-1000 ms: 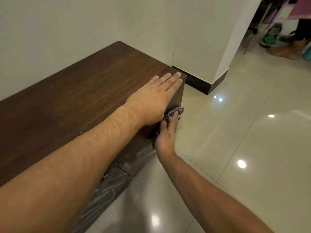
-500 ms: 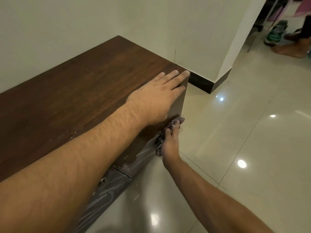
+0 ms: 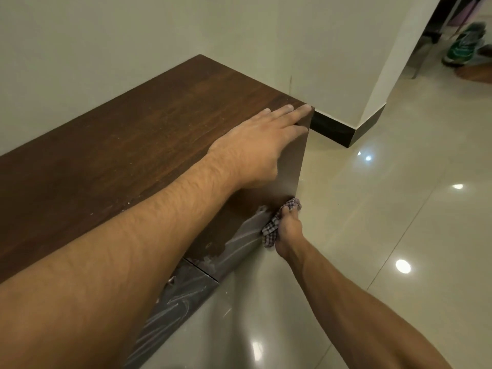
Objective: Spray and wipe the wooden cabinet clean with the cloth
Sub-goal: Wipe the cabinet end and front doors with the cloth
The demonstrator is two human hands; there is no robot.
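The low dark wooden cabinet (image 3: 133, 145) runs along the wall, its top dusty with pale specks. My left hand (image 3: 255, 145) lies flat on the top at the cabinet's far front corner, fingers spread and reaching the edge. My right hand (image 3: 288, 233) presses a checked cloth (image 3: 271, 230) against the cabinet's front face, low down near the right-hand edge. The front face around the cloth shows whitish smeared streaks. No spray bottle is in view.
Glossy beige floor tiles (image 3: 372, 235) spread to the right, reflecting ceiling lights. A white wall corner with a dark skirting (image 3: 343, 131) stands just behind the cabinet's end. Far at the top right lie a green shoe (image 3: 463, 46) and another person's foot.
My right hand with the cloth has slid down the front face toward the floor. My left hand has shifted slightly further toward the corner of the top.
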